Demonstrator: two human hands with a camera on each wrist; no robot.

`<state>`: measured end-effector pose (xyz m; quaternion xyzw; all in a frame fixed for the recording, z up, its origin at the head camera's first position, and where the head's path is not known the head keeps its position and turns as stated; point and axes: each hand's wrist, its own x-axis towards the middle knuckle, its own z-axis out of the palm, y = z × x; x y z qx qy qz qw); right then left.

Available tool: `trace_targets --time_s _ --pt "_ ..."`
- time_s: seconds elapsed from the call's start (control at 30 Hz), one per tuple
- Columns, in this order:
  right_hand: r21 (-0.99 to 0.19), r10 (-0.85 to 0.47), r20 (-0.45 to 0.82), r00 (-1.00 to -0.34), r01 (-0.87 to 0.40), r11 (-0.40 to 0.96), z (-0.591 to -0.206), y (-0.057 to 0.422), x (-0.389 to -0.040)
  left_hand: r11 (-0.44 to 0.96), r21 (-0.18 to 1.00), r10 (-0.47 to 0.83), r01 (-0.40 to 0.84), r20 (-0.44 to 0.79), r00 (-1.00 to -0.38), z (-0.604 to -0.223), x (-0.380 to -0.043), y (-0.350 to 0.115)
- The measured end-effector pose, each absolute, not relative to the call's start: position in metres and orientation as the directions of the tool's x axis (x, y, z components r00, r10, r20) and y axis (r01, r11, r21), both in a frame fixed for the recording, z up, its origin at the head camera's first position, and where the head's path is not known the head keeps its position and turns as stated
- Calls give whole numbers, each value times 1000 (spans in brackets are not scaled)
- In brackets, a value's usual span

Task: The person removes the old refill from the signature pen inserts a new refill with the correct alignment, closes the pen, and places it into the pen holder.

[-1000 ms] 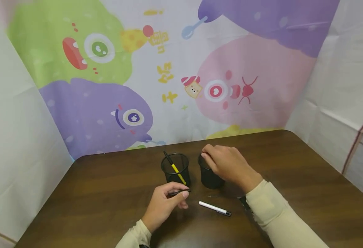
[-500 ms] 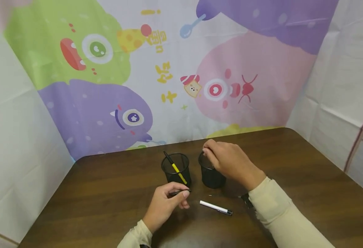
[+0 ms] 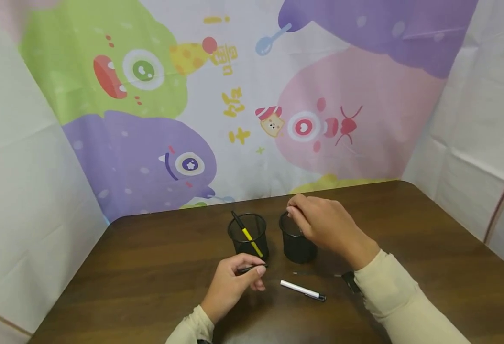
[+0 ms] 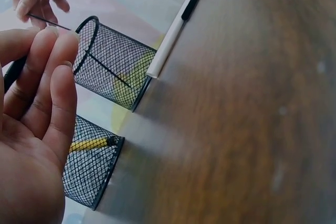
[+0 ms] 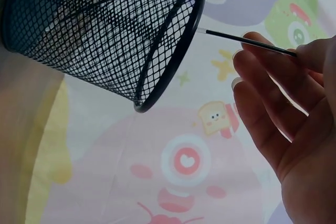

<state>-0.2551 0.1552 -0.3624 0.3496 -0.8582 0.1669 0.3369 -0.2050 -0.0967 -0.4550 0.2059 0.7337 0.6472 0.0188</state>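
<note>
Both cups (image 3: 299,251) look like metal mesh, rough-textured with smooth rims (image 5: 181,57). Table (image 3: 148,286) is wood-look with a soft sheen, white pen (image 3: 299,288) seems smooth plastic, backdrop (image 3: 252,174) looks like creased matt cloth, sleeves (image 3: 407,296) matt fabric.

Two pale-sleeved arms (image 3: 413,303) extend forward from the bottom edge. The left hand (image 3: 234,283) sits nearer and lower, thumb and forefinger brought together in a pinch, the remaining fingers bent beneath; the left wrist view shows its palm. The right hand (image 3: 330,225) is farther forward, back of the hand uppermost, angled across toward the person's left. In the right wrist view, its thumb and forefinger pinch while the other fingers curve loosely.
</note>
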Motion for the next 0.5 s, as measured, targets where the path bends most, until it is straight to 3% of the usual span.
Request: trace_targets --time_s 0.5 --pt "-40 -479 719 -504 -718 695 -365 157 -246 55 958 331 282 249 -910 -457 -205 -97"
